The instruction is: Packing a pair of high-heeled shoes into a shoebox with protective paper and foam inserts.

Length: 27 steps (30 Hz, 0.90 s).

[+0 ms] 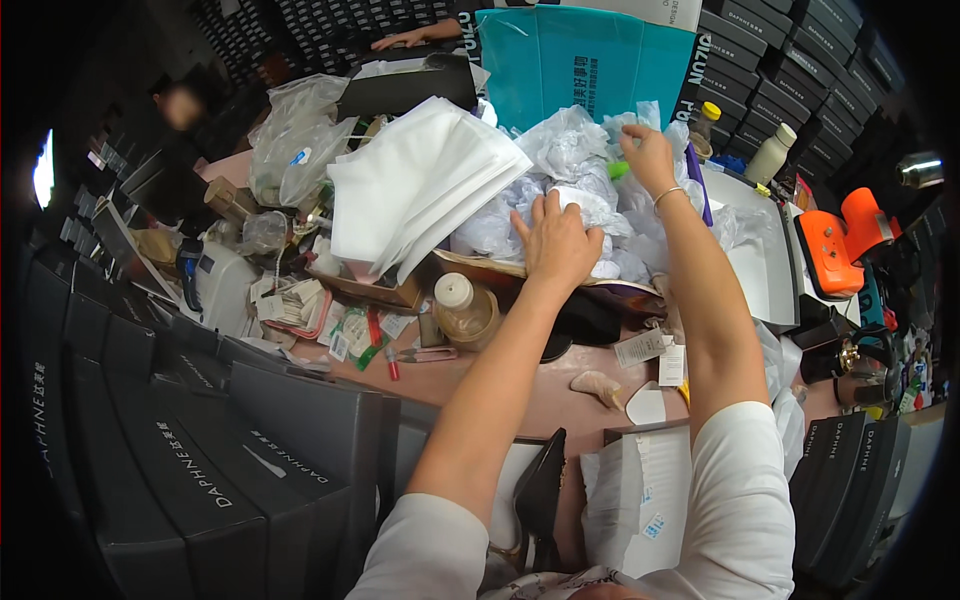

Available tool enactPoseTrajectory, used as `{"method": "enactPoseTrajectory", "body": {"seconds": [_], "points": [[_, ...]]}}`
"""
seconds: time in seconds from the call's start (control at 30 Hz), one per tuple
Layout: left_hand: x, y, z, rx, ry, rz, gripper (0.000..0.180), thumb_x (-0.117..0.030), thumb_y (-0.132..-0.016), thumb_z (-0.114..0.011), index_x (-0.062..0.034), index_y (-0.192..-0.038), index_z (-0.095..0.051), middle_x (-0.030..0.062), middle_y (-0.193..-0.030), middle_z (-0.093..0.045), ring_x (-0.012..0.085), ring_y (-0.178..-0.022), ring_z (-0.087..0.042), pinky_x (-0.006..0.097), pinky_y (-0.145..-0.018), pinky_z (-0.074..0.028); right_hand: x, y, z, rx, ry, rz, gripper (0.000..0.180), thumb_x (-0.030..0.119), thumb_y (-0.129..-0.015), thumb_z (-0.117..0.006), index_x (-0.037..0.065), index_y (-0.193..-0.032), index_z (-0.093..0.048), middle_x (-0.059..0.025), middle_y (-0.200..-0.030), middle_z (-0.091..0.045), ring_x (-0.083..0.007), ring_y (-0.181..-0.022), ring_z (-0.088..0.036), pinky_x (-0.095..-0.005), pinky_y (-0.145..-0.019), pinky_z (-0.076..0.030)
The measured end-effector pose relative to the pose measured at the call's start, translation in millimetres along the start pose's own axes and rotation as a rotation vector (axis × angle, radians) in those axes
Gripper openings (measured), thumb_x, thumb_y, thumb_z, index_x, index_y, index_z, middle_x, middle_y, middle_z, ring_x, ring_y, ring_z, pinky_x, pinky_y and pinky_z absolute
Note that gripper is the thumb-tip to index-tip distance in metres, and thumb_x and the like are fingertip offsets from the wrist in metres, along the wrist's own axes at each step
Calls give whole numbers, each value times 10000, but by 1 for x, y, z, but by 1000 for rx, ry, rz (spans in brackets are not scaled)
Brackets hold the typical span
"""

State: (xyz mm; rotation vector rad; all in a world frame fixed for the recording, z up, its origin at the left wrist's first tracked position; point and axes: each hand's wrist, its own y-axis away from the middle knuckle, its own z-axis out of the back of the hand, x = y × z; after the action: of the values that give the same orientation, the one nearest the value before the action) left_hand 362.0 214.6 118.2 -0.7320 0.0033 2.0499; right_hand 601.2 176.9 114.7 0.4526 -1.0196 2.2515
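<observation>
A box (478,264) in front of me is heaped with crumpled white paper and thin translucent plastic (555,145). My left hand (558,245) lies over the near part of the heap, fingers apart and bent down onto a white wad (590,208). Farther back and to the right, my right hand (650,160) reaches over the plastic, its fingers curved and parted; whether the tips touch it I cannot tell. A bright green piece (618,170) shows between the hands. Left of the heap lies a stack of white sheets (420,180).
A teal box panel (580,70) stands behind the heap. A capped bottle (465,310) stands near my left forearm. Grey shoeboxes (200,460) crowd the lower left. An open shoebox with white tissue (640,490) and a black shoe (540,490) are close to me. An orange device (835,250) sits right.
</observation>
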Motion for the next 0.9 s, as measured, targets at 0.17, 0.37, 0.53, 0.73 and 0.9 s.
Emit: {"method": "enactPoseTrajectory", "body": {"seconds": [0.17,0.37,0.53,0.73,0.9], "points": [[-1,0,4,-6,0,8,492,-331,-791,-558,-7,-1159,-599,205,-1349,-438,350,-1292,-361,664,-1048,-163,29,-15,49,-106,-543,-265,302,138,-798,-694,39,-1070,-608,-62,-928,-652,-133,-798,-612,-244,-685,-465],[-7,3,2,-205,47,-52,739,-506,-792,-577,-29,-1340,-448,253,-1402,-367,418,-1326,-299,659,-1049,-136,63,13,103,114,-1297,-476,183,63,-881,-611,51,-1062,-589,-14,-959,-633,-131,-870,-595,-300,-766,-500],[8,7,8,-466,244,-250,857,-657,-801,-519,-22,-1366,-415,216,-1430,-335,357,-1362,-267,630,-1073,-94,96,88,145,229,-1184,-491,199,34,-879,-555,62,-1075,-574,-28,-1001,-622,-136,-892,-606,-313,-762,-521],[-87,77,76,60,933,-260,581,-385,-879,-646,-4,-1292,-499,146,-1148,-608,216,-1056,-569,332,-921,-435,141,201,203,203,-1098,-400,150,-1,-873,-556,39,-1016,-533,-30,-922,-606,-96,-832,-591,-262,-702,-527],[-99,209,89,729,1526,122,384,-193,-903,-640,-36,-1238,-538,-3,-1047,-622,47,-838,-593,192,-670,-488,184,325,257,57,-1051,-493,188,-17,-841,-557,38,-1019,-536,-10,-897,-594,-67,-805,-562,-218,-698,-469]]}}
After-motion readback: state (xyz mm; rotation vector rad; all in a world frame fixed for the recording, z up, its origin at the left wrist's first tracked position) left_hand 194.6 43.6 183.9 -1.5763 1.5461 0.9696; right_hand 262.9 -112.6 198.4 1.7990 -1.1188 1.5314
